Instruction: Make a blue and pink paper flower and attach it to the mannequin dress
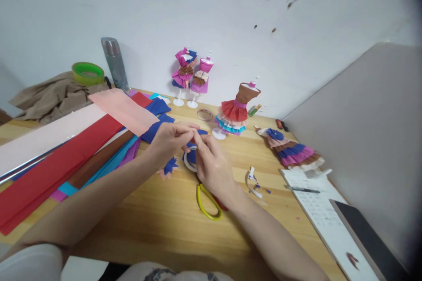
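Over the middle of the table, the fingertips of my left hand (173, 136) and my right hand (212, 164) meet in a pinch. Whatever lies between them is too small or too hidden to make out. Just below is a white ring, seemingly a roll of tape (187, 163), with blue paper (191, 155) around and inside it, partly covered by my right hand. Scissors with a yellow handle (211, 216) lie under my right wrist, their blades hidden. Left of the ring rests a blue and peach paper flower (170, 166).
Coloured crepe paper strips (75, 158) cover the left side, near a bottle (115, 63) and a green tape roll (88, 73). Small dress forms (239, 107) stand by the wall. A paper dress (290, 149), a notebook (306, 202) and a dark tablet-like slab (365, 237) lie right.
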Motion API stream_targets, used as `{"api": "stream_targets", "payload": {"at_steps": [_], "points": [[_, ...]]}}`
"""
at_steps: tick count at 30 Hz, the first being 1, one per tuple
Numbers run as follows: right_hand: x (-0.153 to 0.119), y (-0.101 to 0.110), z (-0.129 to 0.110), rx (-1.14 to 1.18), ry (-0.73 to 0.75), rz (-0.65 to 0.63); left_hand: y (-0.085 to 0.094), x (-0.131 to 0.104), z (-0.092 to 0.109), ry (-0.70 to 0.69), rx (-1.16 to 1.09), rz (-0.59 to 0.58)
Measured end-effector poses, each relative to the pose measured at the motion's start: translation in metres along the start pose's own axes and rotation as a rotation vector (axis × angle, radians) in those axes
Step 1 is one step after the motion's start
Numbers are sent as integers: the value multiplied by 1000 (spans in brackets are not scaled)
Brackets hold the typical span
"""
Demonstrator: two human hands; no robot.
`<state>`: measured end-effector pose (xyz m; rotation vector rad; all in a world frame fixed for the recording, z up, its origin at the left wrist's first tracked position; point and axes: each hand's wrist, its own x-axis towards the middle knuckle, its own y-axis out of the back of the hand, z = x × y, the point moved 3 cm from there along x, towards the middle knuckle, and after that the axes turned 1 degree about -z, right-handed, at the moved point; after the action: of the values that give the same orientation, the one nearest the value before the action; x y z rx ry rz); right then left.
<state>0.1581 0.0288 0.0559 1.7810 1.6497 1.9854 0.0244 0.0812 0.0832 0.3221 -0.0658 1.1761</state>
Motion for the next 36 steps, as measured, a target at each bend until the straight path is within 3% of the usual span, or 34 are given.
{"api": "stream_targets", "payload": {"at_steps": [3, 8, 13, 17, 20, 25, 28, 31, 36], "points": [[-1, -4, -2, 12, -14, -24, 8, 7, -2, -40, -3, -12], [2, 4, -2, 422, -179, -64, 20, 16, -2, -348, 260, -127], [0, 4, -1, 576, -291, -95, 21, 12, -1, -574, 498, -98], [1, 4, -2, 625, -314, -95, 18, 10, 1, -564, 451, -54], [4, 9, -5, 604, -279, -78, 16, 10, 1, -457, 371, -27], [4, 23, -7, 511, -228, 110, 12, 13, -4, -217, 163, -22], [2, 26, -2, 511, -302, 199, 10, 13, -7, -106, 94, -58], [4, 25, 5, 522, -396, 204, 6, 10, -3, -181, 121, -115], [12, 28, 8, 385, -342, 147, -1, 0, 5, -461, 387, -121]]}}
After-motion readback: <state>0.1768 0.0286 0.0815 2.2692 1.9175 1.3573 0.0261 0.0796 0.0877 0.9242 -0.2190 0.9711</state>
